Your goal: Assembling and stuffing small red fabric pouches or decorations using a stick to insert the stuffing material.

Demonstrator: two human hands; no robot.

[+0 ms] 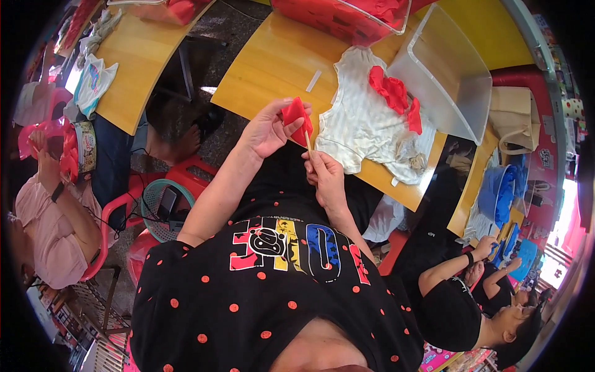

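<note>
My left hand (273, 129) is closed on a small piece of red fabric (295, 113), pinched between thumb and fingers and folded to a point at the top. In my right hand (325, 175) is a thin wooden stick (308, 141), whose upper end meets the lower part of the red fabric; whether it goes inside I cannot tell. Both hands are above the near edge of the table. A pale crumpled cloth garment (353, 118) lies just to their right, with red fabric pieces (390, 90) on top of it.
A clear plastic bin (443, 74) stands tilted at the table's right, and another bin full of red fabric (347, 18) is at the back. A white strip (314, 80) lies on the wooden table (266, 62). A green basket (162, 211) sits at left. People work on both sides.
</note>
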